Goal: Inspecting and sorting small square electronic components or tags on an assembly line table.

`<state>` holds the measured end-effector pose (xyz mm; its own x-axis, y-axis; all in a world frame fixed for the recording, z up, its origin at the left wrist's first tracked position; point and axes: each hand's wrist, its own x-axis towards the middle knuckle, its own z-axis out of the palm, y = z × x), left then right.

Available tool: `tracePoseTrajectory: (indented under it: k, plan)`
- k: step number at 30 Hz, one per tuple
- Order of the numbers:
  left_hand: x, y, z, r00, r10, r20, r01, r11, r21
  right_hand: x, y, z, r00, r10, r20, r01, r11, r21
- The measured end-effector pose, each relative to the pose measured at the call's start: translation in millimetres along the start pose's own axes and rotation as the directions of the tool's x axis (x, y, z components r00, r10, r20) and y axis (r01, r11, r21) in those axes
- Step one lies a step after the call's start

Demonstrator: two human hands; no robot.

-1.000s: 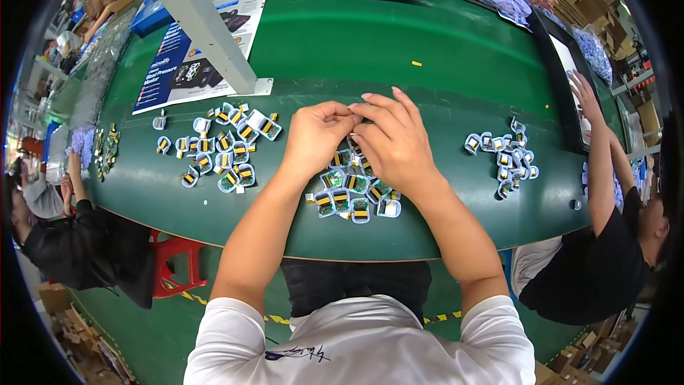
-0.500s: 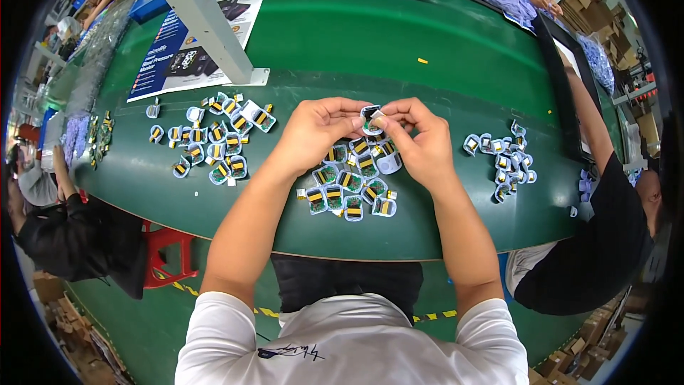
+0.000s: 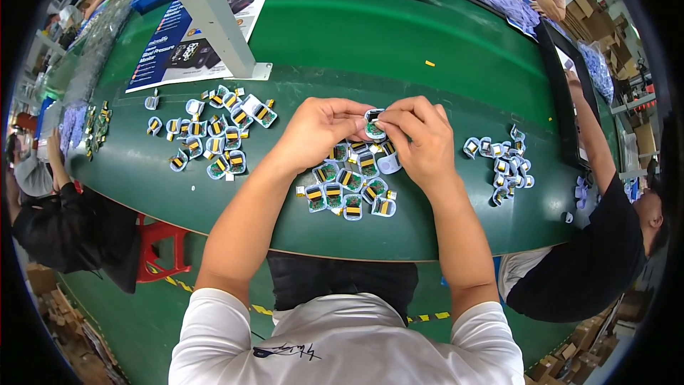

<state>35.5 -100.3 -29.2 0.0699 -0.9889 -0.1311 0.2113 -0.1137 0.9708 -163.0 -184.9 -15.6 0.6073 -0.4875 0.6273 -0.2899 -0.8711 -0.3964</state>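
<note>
- My left hand [image 3: 329,127]: fingers pinching small white-cased circuit unit [image 3: 374,125], upper centre of frame.
- My right hand [image 3: 419,132]: fingertips on same unit, grasping its right side.
- Pile of similar units [image 3: 349,182]: frame centre, just below my hands.

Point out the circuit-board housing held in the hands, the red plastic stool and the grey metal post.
Held circuit-board housing [image 3: 372,128]: head view, on its exposed green board.
Red plastic stool [image 3: 148,244]: head view, on its side.
Grey metal post [image 3: 208,18]: head view, midway along its shaft.
</note>
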Motion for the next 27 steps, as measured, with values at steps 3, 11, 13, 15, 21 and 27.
tracePoseTrajectory:
  k: [3,11,13,15,21,27]
  plan:
    - [-0.3,0.2,0.5,1.000,0.005,0.004,-0.005,1.000,0.011,-0.6,1.8,1.6,1.000,-0.001,-0.031,0.000,1.000,-0.027]
    - [1.5,-2.5,-0.5,1.000,0.009,0.015,-0.009,1.000,0.014,-0.3,3.3,-0.6,1.000,-0.022,-0.018,0.023,1.000,0.005]
    - [0.7,0.5,2.2,1.000,0.011,0.003,-0.011,1.000,0.019,-0.1,3.1,-0.5,1.000,-0.006,-0.030,0.007,1.000,0.020]
    - [0.4,1.9,1.6,1.000,0.014,-0.007,-0.014,1.000,0.026,0.4,3.1,-0.8,0.999,0.009,-0.043,-0.008,0.999,0.034]
    - [0.4,2.7,-3.1,0.994,0.097,-0.059,-0.100,0.994,-0.035,3.8,-0.9,-7.5,1.000,0.013,-0.018,-0.009,0.979,0.204]
    - [-1.3,1.2,-1.5,0.998,0.054,-0.007,-0.054,0.998,0.011,4.3,-5.9,0.9,0.997,-0.074,0.014,0.072,0.992,0.100]
